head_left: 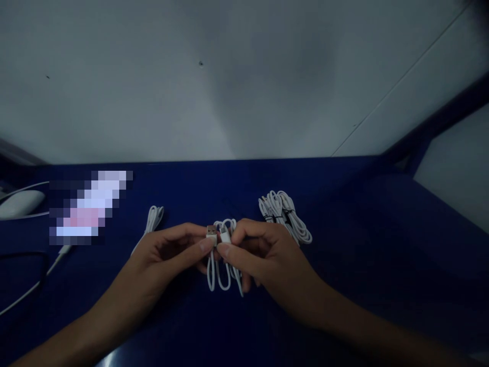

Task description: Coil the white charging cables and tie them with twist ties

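A white USB cable (224, 285), folded into several loops, is held up between my two hands in the middle of the view. My left hand (168, 255) pinches it by the USB-A plug (211, 235), whose metal end points up. Close beside that plug, my right hand (263, 250) grips the cable's other plug (224, 234) between thumb and forefinger. Loops hang below the fingertips, and part of the cable is hidden behind the right fingers. Beyond my right hand lie several bundled white cables (282, 211), with dark ties around them.
Another white cable bundle (154, 218) lies behind my left hand. To the left, a blurred-out bright phone-like screen (93, 204) has a white cord (32, 288) plugged in, near a white mouse (22, 204). A pale wall (153, 102) rises behind the blue table (362, 229).
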Available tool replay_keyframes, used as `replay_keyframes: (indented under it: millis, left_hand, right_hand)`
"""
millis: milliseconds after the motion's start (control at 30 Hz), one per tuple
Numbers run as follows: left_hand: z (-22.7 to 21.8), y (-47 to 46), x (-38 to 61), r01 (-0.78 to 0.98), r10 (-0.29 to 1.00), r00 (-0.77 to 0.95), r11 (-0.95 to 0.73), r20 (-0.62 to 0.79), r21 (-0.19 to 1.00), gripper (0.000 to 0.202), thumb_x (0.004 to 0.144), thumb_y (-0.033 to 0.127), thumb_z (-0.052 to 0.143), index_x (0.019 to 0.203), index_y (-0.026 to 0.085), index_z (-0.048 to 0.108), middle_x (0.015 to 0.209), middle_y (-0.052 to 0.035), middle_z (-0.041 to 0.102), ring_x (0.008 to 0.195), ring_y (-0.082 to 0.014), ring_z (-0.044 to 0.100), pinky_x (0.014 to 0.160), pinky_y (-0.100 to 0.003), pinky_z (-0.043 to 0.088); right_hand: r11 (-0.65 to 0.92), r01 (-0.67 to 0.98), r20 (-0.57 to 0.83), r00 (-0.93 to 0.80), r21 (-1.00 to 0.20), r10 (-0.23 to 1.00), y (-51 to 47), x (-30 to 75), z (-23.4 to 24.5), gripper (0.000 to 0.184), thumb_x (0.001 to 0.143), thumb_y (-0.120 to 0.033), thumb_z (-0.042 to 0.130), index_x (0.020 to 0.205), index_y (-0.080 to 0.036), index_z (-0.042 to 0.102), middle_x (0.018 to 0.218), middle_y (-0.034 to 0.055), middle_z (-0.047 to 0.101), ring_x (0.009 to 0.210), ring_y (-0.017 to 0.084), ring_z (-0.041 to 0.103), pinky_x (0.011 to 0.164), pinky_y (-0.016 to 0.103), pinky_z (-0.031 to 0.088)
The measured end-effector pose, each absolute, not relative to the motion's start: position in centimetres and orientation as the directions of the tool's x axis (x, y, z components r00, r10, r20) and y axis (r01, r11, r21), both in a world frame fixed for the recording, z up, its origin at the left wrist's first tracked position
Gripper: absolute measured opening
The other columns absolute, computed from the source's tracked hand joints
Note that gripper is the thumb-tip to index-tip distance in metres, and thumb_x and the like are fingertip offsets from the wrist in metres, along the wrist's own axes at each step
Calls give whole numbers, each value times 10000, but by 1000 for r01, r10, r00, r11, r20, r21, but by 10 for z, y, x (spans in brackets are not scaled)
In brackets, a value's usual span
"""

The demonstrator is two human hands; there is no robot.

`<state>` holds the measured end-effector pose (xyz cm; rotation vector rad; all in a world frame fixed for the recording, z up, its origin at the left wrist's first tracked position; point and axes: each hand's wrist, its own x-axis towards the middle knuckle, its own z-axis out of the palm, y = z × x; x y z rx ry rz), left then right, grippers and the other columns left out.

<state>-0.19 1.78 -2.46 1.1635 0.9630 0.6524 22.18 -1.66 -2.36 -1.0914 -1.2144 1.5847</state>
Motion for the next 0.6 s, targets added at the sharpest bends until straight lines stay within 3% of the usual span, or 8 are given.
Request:
replay_keyframes:
  millis: [267,400,600]
  left_hand:
    - [-20,18,-1,94,828,477,285,-294,954,184,997,233,852,1133,333,923,887,18,864,862,-154,766,775,-208,565]
    - [-22,19,-1,101,824,477,295,-307,950,211,1001,223,841,1158,338,919,961,12,890,914,-166,791,821,-219,576]
    - [-25,19,-5,114,825,462,309,-326,944,184,979,244,855,1127,330,925,966,4,894,886,-168,781,815,-229,575]
  right_hand:
    - [-179,-78,-157,-224,-981,962,-19,219,-24,308,995,-353,824,782,-200,660,710,-34,659,563,96,621,519,201,528]
    - [-173,-63,-154,-238,-983,959,-19,219,-25,321,1009,-362,818,781,-201,659,731,-39,654,571,90,621,529,202,528]
    - [-178,-67,-159,-224,-982,961,-20,219,-24,364,983,-435,851,774,-203,664,682,-45,633,550,91,607,520,206,522]
